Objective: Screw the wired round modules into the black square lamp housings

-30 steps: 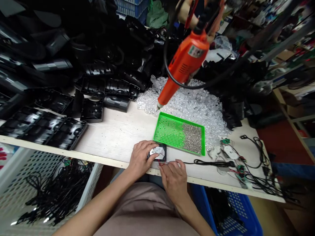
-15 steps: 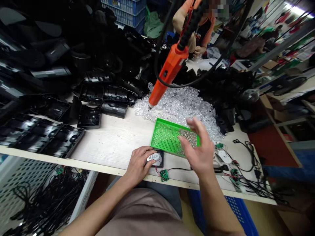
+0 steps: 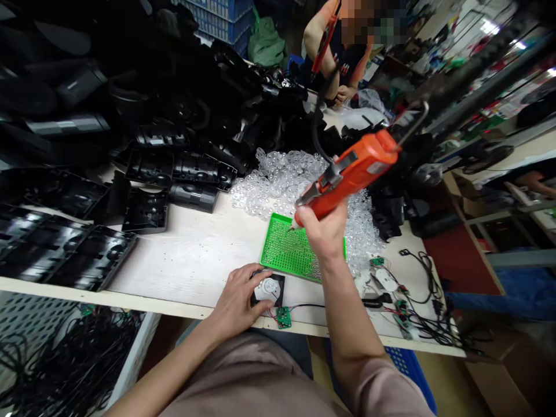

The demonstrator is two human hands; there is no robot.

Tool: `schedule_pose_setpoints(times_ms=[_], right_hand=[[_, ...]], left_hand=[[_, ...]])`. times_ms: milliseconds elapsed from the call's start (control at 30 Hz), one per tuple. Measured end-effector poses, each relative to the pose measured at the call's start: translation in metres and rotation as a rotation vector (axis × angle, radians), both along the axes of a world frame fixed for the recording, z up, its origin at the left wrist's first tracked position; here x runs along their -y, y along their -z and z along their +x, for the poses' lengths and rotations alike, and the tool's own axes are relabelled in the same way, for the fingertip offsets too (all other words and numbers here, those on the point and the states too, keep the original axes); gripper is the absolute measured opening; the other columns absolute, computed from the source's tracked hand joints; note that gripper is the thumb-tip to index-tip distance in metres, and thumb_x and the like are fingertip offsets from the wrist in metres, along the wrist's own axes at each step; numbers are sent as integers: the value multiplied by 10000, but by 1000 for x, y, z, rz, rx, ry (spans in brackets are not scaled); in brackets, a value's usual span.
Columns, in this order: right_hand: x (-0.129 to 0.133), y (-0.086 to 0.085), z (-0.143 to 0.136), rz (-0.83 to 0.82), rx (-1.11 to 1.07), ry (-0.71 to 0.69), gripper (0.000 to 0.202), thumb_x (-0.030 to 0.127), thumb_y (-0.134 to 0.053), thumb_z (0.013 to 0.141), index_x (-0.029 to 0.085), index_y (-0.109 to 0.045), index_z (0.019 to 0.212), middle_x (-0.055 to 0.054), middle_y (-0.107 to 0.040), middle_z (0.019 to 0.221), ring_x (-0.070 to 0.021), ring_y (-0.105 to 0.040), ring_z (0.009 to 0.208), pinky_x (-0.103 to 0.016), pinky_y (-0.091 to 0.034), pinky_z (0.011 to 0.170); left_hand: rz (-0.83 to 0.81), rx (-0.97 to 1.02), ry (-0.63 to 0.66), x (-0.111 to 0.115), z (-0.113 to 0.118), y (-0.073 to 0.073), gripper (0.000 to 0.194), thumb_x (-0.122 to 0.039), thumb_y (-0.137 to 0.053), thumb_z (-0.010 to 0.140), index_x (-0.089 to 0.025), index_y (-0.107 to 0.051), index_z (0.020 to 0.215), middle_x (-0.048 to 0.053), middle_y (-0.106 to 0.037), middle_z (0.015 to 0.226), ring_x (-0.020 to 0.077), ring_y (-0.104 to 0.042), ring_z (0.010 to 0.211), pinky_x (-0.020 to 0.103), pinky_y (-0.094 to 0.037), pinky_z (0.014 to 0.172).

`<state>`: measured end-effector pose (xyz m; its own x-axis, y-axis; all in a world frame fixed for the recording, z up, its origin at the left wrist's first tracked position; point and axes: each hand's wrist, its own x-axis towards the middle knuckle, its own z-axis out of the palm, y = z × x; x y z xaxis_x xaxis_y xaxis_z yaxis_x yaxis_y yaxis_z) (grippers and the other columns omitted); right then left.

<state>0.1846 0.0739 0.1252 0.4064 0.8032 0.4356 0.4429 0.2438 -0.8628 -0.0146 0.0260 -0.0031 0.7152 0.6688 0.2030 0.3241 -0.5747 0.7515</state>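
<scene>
My right hand [image 3: 324,229] is wrapped round the lower part of an orange electric screwdriver [image 3: 354,174]. Its tip points down over the green perforated tray [image 3: 282,246], where small screws [image 3: 313,267] lie heaped towards the right. Near the table's front edge, my left hand [image 3: 241,298] grips a black square housing [image 3: 278,282] with a round whitish part [image 3: 267,288] in it, thumb and fingers on either side. Thin wires run from this piece to a small green circuit board [image 3: 284,317] at the table's edge.
Clear plastic discs [image 3: 278,179] are heaped behind the tray. Black plastic shells [image 3: 145,208] line the left and back. Cables and boards [image 3: 408,313] lie at right. A crate of black cables [image 3: 65,353] stands lower left. A co-worker [image 3: 336,58] sits across the table.
My right hand has moved up from above the tray and taken hold of the hanging screwdriver, which now tilts with its tip over the tray. My left hand stays on the housing.
</scene>
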Motion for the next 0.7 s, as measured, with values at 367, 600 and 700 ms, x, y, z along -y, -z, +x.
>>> schedule_pose_setpoints(times_ms=[367, 600, 700], right_hand=[[78, -8, 29, 31, -246, -55, 527, 226, -664, 790, 248, -460, 1275, 52, -559, 666, -136, -565, 581, -341, -548, 653], [71, 3, 29, -84, -442, -191, 502, 351, -629, 796, 251, -463, 1259, 66, -532, 606, -140, -528, 499, -383, -550, 608], [64, 17, 24, -27, -477, -145, 446, 459, -604, 799, 258, -518, 1187, 84, -455, 549, -111, -429, 411, -322, -499, 498]], left_hand=[[81, -51, -309, 23, 10, 1, 484, -361, -632, 855, -215, -473, 1288, 131, -570, 1256, 301, -534, 1157, 467, -441, 919], [106, -61, -258, 11, 10, 0, 214, -334, -567, 914, -241, -605, 1103, 81, -636, 1168, 256, -584, 1078, 407, -436, 864], [134, -63, -232, 12, 10, 2, 231, -305, -547, 927, -244, -607, 1141, 78, -634, 1178, 250, -583, 1081, 392, -426, 856]])
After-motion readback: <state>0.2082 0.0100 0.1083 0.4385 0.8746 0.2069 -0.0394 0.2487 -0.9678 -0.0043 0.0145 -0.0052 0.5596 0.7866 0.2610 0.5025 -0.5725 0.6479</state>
